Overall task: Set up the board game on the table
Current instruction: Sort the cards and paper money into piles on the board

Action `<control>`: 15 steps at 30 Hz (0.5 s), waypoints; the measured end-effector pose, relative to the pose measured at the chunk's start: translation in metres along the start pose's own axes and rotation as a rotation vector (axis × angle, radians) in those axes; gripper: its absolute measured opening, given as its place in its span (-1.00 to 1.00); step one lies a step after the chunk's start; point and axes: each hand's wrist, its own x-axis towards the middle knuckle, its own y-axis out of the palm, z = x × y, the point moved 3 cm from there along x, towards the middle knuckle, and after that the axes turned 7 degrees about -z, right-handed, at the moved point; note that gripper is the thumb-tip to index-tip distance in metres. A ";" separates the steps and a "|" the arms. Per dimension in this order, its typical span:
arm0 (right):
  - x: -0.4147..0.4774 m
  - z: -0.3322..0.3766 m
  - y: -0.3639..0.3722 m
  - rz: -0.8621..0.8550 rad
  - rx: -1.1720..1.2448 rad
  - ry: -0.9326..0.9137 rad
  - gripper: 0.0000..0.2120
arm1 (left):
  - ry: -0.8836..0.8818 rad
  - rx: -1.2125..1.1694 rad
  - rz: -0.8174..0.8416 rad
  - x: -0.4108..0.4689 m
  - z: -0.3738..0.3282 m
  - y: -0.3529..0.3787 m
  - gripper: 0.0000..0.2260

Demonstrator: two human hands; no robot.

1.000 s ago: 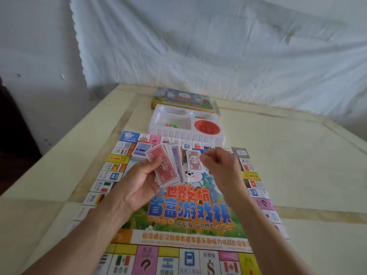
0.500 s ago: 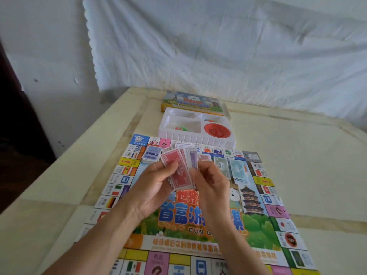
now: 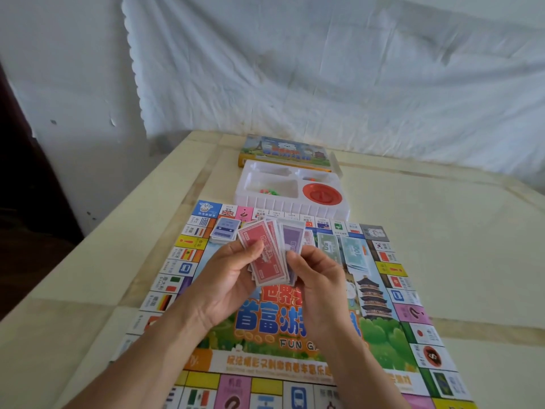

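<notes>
Head view: above the board [image 3: 380, 335] lying on the surface [image 3: 442, 231], the left hand [image 3: 227, 278] is holding fanned paper money [image 3: 267, 255] in a curled grip, showing denominations, while the right hand [image 3: 318, 278] is pinching a note's edge, probably for sorting.

- Table [image 3: 442, 261]: pale cream top crossed by darker inlaid strips.
- Game board [image 3: 380, 335]: unfolded, flat, on the near part.
- White plastic tray [image 3: 283, 205]: at the board's far edge.
- Game box [image 3: 283, 150]: just behind the tray.

Glossy printed board [image 3: 295, 329]; seemingly paper notes [image 3: 267, 255]; shiny white plastic tray [image 3: 292, 202].
</notes>
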 end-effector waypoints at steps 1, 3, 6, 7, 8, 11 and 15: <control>0.000 0.000 0.000 -0.003 -0.006 -0.002 -0.88 | 0.000 0.007 -0.003 0.000 0.000 0.001 -0.66; 0.001 0.000 -0.001 -0.001 0.014 0.006 -0.90 | 0.002 0.022 -0.018 0.000 0.000 0.001 -0.67; 0.002 0.000 -0.001 0.028 0.042 0.034 -0.84 | -0.001 0.010 -0.058 0.000 0.000 0.000 -0.70; 0.003 0.000 -0.002 0.033 0.048 0.046 -0.81 | -0.003 -0.013 -0.067 0.000 0.000 -0.001 -0.70; 0.003 0.000 -0.002 0.034 0.053 0.056 -0.82 | -0.007 -0.038 -0.075 0.001 0.000 -0.002 -0.71; 0.004 0.004 -0.001 0.040 0.088 0.083 -0.88 | -0.021 -0.106 -0.077 0.002 -0.002 -0.006 -0.71; 0.003 0.007 -0.003 0.016 0.126 0.108 -0.92 | -0.027 -0.173 -0.073 0.002 -0.003 -0.007 -0.72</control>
